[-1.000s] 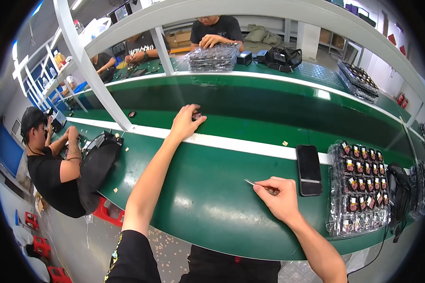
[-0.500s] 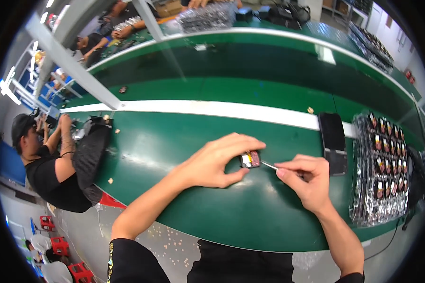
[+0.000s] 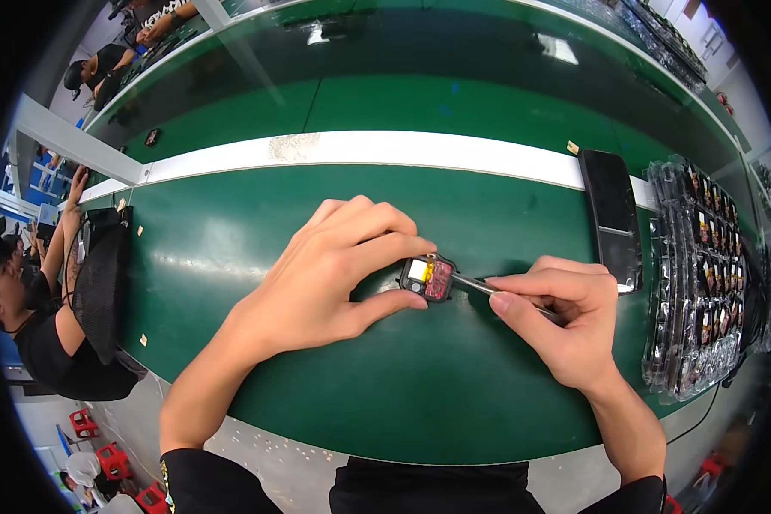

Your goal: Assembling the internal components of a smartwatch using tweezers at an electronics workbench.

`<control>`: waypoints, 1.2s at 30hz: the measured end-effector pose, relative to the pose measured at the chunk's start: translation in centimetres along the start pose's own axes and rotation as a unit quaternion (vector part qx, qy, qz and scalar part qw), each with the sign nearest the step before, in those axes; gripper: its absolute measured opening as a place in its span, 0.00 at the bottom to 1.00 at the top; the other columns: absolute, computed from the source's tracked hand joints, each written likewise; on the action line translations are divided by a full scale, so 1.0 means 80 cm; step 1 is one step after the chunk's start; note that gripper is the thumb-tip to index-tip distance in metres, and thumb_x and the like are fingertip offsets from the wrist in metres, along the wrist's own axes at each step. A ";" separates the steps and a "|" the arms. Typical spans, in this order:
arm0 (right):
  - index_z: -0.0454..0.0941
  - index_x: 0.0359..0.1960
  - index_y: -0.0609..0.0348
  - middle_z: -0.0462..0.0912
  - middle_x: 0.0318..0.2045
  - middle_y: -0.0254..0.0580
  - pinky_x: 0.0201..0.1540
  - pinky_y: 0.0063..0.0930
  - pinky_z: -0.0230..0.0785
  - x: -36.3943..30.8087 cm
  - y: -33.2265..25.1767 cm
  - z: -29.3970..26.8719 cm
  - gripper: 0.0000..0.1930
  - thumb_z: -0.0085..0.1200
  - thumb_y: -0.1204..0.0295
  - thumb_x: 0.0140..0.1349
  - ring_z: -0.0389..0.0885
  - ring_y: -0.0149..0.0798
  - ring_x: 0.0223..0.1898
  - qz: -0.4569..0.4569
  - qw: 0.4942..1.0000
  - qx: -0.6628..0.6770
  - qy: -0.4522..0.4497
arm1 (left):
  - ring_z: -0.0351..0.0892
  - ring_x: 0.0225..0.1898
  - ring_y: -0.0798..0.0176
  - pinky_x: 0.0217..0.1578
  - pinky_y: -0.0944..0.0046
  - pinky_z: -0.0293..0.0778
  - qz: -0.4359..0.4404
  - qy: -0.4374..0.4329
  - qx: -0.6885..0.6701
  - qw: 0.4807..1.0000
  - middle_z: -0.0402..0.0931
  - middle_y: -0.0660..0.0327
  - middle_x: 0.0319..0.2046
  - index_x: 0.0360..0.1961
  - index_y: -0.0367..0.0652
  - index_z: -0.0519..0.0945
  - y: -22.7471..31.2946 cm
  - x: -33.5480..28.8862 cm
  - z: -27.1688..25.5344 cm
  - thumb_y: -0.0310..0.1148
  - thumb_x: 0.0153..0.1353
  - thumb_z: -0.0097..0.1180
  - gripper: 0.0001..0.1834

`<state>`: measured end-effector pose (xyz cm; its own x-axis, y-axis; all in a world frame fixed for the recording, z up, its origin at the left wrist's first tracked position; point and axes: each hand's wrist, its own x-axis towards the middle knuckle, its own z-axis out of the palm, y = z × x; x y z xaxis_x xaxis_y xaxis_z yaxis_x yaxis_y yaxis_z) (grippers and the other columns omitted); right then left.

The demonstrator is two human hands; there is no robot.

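Note:
Between the thumb and forefinger of my left hand is a small black electronic module. It is squarish, and its open face shows a red circuit board, a white patch, a yellow strip and a small round part. My right hand pinches slim metal tweezers, whose tip touches or nearly touches the right edge of the module. Exact contact at the tip is too small to make out. Both hands are over the green worktop.
Stacked clear plastic trays of similar modules stand at the right. A black flat case lies beside them. A white rail crosses behind my hands. At the far left a person works next to a black mesh chair back.
The view has shifted and come closer to the worktop. My hands and the module appear larger and slightly further left. The tweezers are still at the module's right edge.

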<state>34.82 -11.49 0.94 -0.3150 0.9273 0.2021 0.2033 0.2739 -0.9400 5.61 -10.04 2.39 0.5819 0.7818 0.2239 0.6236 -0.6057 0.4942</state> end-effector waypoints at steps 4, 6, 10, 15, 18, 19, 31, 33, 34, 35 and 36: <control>0.95 0.41 0.65 0.78 0.18 0.32 0.23 0.22 0.51 -0.002 -0.001 0.004 0.07 0.72 0.82 0.61 0.68 0.20 0.19 -0.005 1.000 0.002 0.006 | 0.83 0.47 0.58 0.51 0.59 0.67 -0.004 -0.021 -0.075 0.997 0.87 0.62 0.47 0.58 0.43 0.89 0.011 -0.003 0.002 0.39 0.56 0.82 0.29; 0.94 0.39 0.65 0.78 0.17 0.33 0.21 0.23 0.51 -0.002 0.001 0.005 0.06 0.71 0.83 0.60 0.68 0.21 0.17 -0.047 0.999 -0.020 0.002 | 0.84 0.44 0.59 0.49 0.60 0.66 0.005 -0.033 -0.085 0.996 0.88 0.63 0.43 0.58 0.42 0.90 0.014 -0.002 0.002 0.38 0.55 0.83 0.29; 0.94 0.36 0.65 0.77 0.17 0.34 0.19 0.24 0.51 0.001 -0.001 0.010 0.06 0.70 0.84 0.58 0.67 0.22 0.15 -0.066 0.994 -0.087 -0.002 | 0.84 0.38 0.61 0.49 0.60 0.65 0.010 -0.017 -0.115 0.993 0.86 0.62 0.37 0.54 0.41 0.93 0.006 -0.001 0.008 0.39 0.50 0.85 0.29; 0.93 0.35 0.65 0.77 0.17 0.33 0.18 0.24 0.54 0.004 -0.001 0.012 0.06 0.70 0.85 0.57 0.68 0.23 0.13 -0.088 0.989 -0.120 -0.013 | 0.84 0.38 0.60 0.48 0.59 0.66 0.002 -0.016 -0.111 0.994 0.86 0.62 0.33 0.53 0.41 0.93 0.006 0.000 0.008 0.40 0.47 0.86 0.30; 0.92 0.35 0.65 0.77 0.17 0.33 0.18 0.23 0.54 0.004 -0.001 0.011 0.06 0.70 0.85 0.57 0.68 0.23 0.13 -0.083 0.988 -0.130 -0.018 | 0.84 0.38 0.60 0.47 0.59 0.66 0.002 -0.019 -0.110 0.994 0.87 0.61 0.33 0.53 0.40 0.93 0.004 0.001 0.008 0.41 0.47 0.86 0.31; 0.92 0.35 0.65 0.77 0.17 0.33 0.18 0.23 0.54 0.003 0.000 0.012 0.06 0.70 0.85 0.57 0.68 0.23 0.13 -0.081 0.988 -0.129 -0.019 | 0.84 0.38 0.60 0.47 0.59 0.66 0.004 -0.017 -0.110 0.994 0.87 0.61 0.33 0.53 0.40 0.93 0.003 0.001 0.009 0.41 0.46 0.87 0.31; 0.94 0.38 0.66 0.84 0.20 0.39 0.23 0.23 0.61 0.002 -0.006 0.008 0.07 0.70 0.84 0.58 0.77 0.27 0.19 -0.055 0.988 -0.139 -0.043 | 0.83 0.37 0.58 0.47 0.59 0.66 0.003 -0.025 -0.095 0.995 0.86 0.58 0.33 0.52 0.39 0.93 0.001 0.000 0.009 0.45 0.46 0.86 0.33; 0.94 0.38 0.66 0.84 0.20 0.39 0.23 0.23 0.61 0.002 -0.005 0.008 0.07 0.70 0.83 0.57 0.77 0.27 0.19 -0.054 0.987 -0.148 -0.034 | 0.83 0.37 0.58 0.47 0.59 0.65 0.004 -0.024 -0.097 0.995 0.86 0.58 0.33 0.52 0.38 0.93 0.001 0.001 0.009 0.45 0.47 0.86 0.33; 0.94 0.38 0.66 0.84 0.20 0.39 0.23 0.23 0.61 0.002 -0.006 0.009 0.07 0.70 0.83 0.57 0.77 0.27 0.19 -0.054 0.987 -0.147 -0.033 | 0.81 0.35 0.60 0.46 0.60 0.66 0.007 -0.026 -0.091 0.996 0.85 0.59 0.33 0.53 0.38 0.93 0.000 0.002 0.008 0.45 0.46 0.86 0.34; 0.94 0.38 0.66 0.84 0.20 0.39 0.23 0.23 0.61 0.002 -0.007 0.009 0.07 0.70 0.83 0.58 0.77 0.27 0.19 -0.053 0.987 -0.148 -0.034 | 0.80 0.34 0.61 0.46 0.60 0.66 0.011 -0.028 -0.084 0.996 0.85 0.61 0.32 0.54 0.38 0.93 0.001 0.003 0.007 0.46 0.46 0.86 0.35; 0.94 0.38 0.66 0.84 0.20 0.38 0.23 0.23 0.61 0.001 -0.008 0.008 0.08 0.70 0.83 0.58 0.76 0.27 0.18 -0.051 0.987 -0.149 -0.035 | 0.80 0.34 0.61 0.46 0.60 0.66 0.012 -0.029 -0.082 0.996 0.85 0.61 0.32 0.54 0.38 0.93 0.003 0.002 0.006 0.46 0.46 0.86 0.35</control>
<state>34.05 -11.74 1.38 -0.4098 0.8737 0.2621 0.4272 0.4377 -0.7912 6.08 -10.09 2.14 0.6273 0.7552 0.1905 0.5182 -0.5873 0.6218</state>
